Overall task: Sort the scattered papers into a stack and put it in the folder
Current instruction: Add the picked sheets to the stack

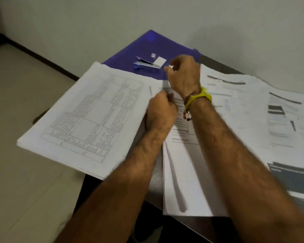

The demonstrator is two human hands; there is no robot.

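Gathering loose sheets [249, 109] still: our left hand [161, 111] and right hand [183, 74] curl shut on page edges, blue folder [144, 48] waiting behind; next, square onto the left stack [88, 116].

Bare forearms; yellow thread wristband [198, 97]

Stapler [146, 64] on folder [147, 48] behind papers [88, 116]
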